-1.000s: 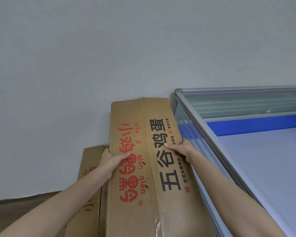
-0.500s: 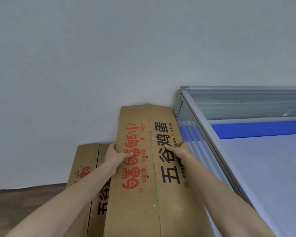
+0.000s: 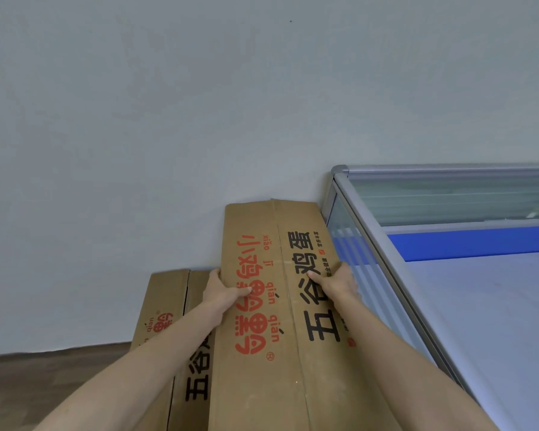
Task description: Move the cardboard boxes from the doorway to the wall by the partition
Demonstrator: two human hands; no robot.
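Observation:
A brown cardboard box (image 3: 277, 365) with red and black printed characters fills the lower middle, its far end against the white wall (image 3: 199, 119) beside the partition (image 3: 374, 231). My left hand (image 3: 223, 290) grips its left edge, thumb on top. My right hand (image 3: 336, 281) grips its right edge, between the box and the partition. A second, lower cardboard box (image 3: 165, 306) of the same print stands to the left, also against the wall and partly hidden by my left forearm.
The partition has a grey metal frame, frosted glass and a blue panel (image 3: 467, 244), with a pale desk surface (image 3: 495, 321) behind it. Dark wood floor (image 3: 44, 384) shows at the lower left along the wall's base.
The box in my hands has sunk lower in view, its top edge dropping down the wall. More of the lower box on the left has come into view.

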